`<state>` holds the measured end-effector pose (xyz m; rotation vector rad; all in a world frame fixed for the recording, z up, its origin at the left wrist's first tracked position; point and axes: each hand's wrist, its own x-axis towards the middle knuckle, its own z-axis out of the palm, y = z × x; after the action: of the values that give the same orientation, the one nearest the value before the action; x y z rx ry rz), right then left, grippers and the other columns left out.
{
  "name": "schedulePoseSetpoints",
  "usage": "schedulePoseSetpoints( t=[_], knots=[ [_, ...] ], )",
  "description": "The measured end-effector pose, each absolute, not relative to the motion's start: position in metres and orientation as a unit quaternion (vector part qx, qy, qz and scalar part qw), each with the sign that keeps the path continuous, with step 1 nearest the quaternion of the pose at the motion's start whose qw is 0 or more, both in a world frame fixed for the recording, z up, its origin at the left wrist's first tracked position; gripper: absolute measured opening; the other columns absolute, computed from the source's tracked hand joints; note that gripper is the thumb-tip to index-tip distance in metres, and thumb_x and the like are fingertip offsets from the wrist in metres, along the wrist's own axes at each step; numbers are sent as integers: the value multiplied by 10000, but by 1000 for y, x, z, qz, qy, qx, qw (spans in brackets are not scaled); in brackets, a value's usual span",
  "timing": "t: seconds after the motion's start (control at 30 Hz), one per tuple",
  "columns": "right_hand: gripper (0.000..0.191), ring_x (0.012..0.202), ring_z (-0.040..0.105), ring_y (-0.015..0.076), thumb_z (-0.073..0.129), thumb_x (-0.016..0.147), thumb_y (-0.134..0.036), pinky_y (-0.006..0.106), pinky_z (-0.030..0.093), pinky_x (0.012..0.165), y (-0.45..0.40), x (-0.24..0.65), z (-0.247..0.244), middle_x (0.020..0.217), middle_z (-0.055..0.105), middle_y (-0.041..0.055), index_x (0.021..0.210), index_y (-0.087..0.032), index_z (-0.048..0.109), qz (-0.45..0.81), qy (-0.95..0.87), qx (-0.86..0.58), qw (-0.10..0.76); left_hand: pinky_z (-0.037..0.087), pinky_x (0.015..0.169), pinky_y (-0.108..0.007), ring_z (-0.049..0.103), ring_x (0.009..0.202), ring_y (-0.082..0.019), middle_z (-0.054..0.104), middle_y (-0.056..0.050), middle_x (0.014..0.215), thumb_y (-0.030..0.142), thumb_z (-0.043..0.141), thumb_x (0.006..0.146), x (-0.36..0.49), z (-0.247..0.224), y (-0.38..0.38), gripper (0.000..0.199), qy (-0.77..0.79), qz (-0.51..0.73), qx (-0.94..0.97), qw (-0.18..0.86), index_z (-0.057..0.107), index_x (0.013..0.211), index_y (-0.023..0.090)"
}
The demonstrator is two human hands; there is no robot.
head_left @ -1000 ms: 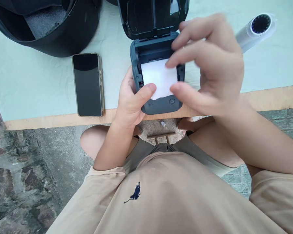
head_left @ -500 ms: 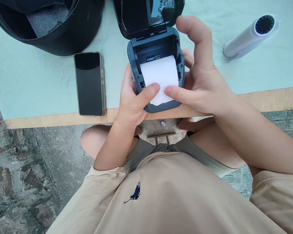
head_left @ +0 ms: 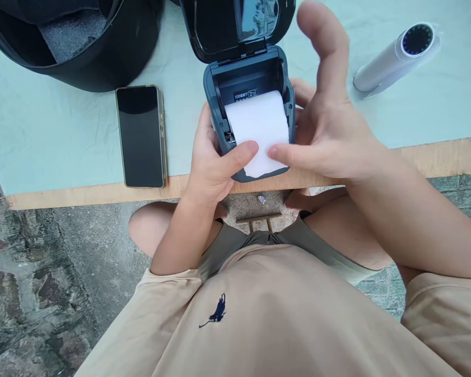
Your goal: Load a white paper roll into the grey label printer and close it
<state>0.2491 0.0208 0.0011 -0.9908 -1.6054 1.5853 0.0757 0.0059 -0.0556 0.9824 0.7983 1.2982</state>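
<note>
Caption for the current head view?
Left hand holds an open printer, right hand touches its white paper, phone lying nearby.

A black rectangular phone point(head_left: 141, 137) is lying on the green-clothed wooden tabletop point(head_left: 66, 144), before a round black zippered bag point(head_left: 133, 47) and left of a dark boxy plastic device point(head_left: 216, 102). In the device, white rolled paper point(head_left: 259, 118) is sitting; a white plastic-wrapped cylinder point(head_left: 384, 64) is resting farther right.

The box-shaped plastic device point(head_left: 214, 99) is dark slate blue under a glossy black lid point(head_left: 220, 31), and its roll of paper point(head_left: 259, 123) is plain white. Pale aqua cloth point(head_left: 82, 125) covers the light tan wooden tabletop point(head_left: 66, 198), where the rectangular smartphone point(head_left: 142, 141) shows black glass and a gold-toned rim. The short-sleeved fabric shirt point(head_left: 275, 309) is beige with a navy motif.
</note>
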Motion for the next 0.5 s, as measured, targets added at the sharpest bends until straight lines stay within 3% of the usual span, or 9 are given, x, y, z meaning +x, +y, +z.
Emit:
schedulePoseSetpoints(
  t=[0.17,0.3,0.43,0.5],
  knots=[
    [708,1124,560,87,645,747,-300,214,532,893,27,244,5,1375,417,-72,1280,-376,185,560,-564,-396,460,594,721,-348,668,883,-210,671,-10,999,332,784,607,73,-60,8,587,287,543,443,653,540,1140,295],
    [495,999,590,99,543,812,-380,228,531,899,32,234,9,1074,598,-40,1236,-300,301,524,-542,-390,529,581,761,-386,669,946,-248,651,-16,1054,433,786,582,72,-68,10,704,322,519,462,643,477,1204,311],
    [364,1188,520,123,475,807,-459,228,527,853,35,232,5,1095,539,-57,1139,-312,442,451,-604,-401,520,586,701,-380,684,885,-249,649,-30,1023,468,778,586,70,-70,10,690,308,513,475,646,460,1175,297],
    [385,1270,451,137,425,820,-495,249,499,917,35,237,2,1184,482,-65,1174,-344,402,459,-631,-414,468,590,693,-366,686,874,-235,651,-31,1013,398,770,624,69,-69,10,591,282,519,472,654,487,1129,275]
  ],
)
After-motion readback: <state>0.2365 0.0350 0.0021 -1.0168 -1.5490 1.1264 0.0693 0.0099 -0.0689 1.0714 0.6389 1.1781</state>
